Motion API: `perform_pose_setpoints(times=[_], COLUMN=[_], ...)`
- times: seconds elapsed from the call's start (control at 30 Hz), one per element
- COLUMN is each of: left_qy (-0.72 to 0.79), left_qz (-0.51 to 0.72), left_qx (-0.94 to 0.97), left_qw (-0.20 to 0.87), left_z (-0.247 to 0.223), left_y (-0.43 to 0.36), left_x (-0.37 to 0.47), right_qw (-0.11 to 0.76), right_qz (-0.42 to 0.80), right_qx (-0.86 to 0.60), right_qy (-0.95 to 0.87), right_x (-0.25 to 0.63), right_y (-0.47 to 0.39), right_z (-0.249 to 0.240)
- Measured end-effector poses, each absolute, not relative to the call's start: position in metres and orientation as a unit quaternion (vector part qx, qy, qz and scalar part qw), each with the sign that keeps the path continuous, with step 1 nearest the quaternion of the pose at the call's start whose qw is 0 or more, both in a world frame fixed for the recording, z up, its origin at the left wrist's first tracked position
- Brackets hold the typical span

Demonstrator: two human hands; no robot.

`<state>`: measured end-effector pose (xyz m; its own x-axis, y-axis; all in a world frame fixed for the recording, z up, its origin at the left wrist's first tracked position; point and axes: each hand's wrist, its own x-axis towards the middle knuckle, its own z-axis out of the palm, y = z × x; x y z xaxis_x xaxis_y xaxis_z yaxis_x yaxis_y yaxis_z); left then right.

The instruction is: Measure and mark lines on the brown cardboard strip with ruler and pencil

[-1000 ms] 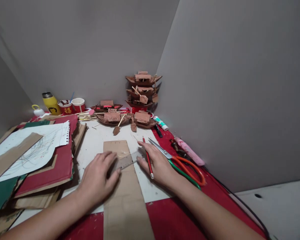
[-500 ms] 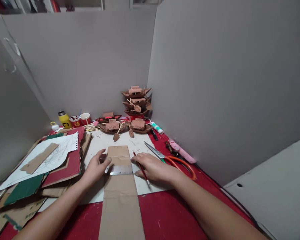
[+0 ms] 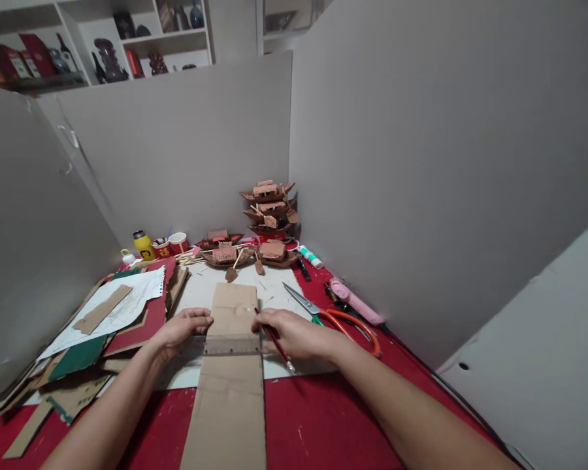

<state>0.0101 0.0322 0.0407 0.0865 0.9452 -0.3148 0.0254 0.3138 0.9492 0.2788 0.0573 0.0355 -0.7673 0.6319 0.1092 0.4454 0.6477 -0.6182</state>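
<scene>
Left hand (image 3: 183,328) and right hand (image 3: 294,334) are observed bare, one on each side of the cardboard strip (image 3: 228,408); forearms (image 3: 115,398) are seen uncovered, tapered towards narrow wrists (image 3: 330,347).

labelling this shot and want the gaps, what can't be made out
Head view:
Ruler: fine markings too small to read.
Cardboard strip: near end cut off by bottom edge.
Green scissor handle: mostly hidden behind right wrist.
Paper: drawing partly covered by cardboard scrap.

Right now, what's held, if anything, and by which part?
The right hand holds the pencil near its middle. The left hand is at the long strip's left edge; grip unclear.
</scene>
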Motion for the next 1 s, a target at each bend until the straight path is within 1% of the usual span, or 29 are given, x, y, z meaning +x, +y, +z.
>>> perform_pose_setpoints(times=[0.13,0.2,0.37,0.5,0.57,0.63,0.7,0.77,0.8,0.87,0.93,1.0], left_qy=[0.536,0.526,0.511,0.516,0.531,0.545,0.567,0.609,0.632,0.661,0.647,0.598], left_qz=[0.42,0.433,0.45,0.43,0.409,0.385,0.353,0.333,0.338,0.376,0.412,0.397], left_qx=[0.423,0.421,0.428,0.442,0.447,0.45,0.468,0.513,0.537,0.582,0.624,0.694], left_qw=[0.598,0.599,0.594,0.594,0.593,0.594,0.578,0.505,0.445,0.288,0.151,0.057], left_z=[0.046,0.046,0.038,0.03,0.026,0.023,0.021,0.021,0.022,0.024,0.025,0.022], left_y=[0.023,0.02,0.015,0.011,0.01,0.011,0.011,0.011,0.011,0.009,0.007,0.004], left_x=[0.006,0.006,0.018,0.029,0.032,0.032,0.03,0.028,0.027,0.025,0.025,0.026], right_qw=[0.172,0.194,0.301,0.426,0.468,0.478,0.461,0.428,0.408,0.372,0.349,0.328], right_qz=[0.395,0.426,0.517,0.53,0.529,0.53,0.539,0.555,0.564,0.579,0.589,0.597], right_qx=[-0.272,-0.274,-0.319,-0.336,-0.347,-0.365,-0.38,-0.389,-0.394,-0.408,-0.421,-0.432], right_qy=[-0.86,-0.84,-0.735,-0.652,-0.617,-0.598,-0.594,-0.598,-0.6,-0.6,-0.596,-0.591], right_x=[0.292,0.302,0.326,0.331,0.328,0.321,0.312,0.302,0.297,0.288,0.279,0.273], right_y=[0.055,0.056,0.066,0.074,0.076,0.078,0.078,0.078,0.077,0.077,0.077,0.079], right_z=[0.056,0.066,0.077,0.073,0.069,0.064,0.059,0.052,0.049,0.041,0.033,0.026])
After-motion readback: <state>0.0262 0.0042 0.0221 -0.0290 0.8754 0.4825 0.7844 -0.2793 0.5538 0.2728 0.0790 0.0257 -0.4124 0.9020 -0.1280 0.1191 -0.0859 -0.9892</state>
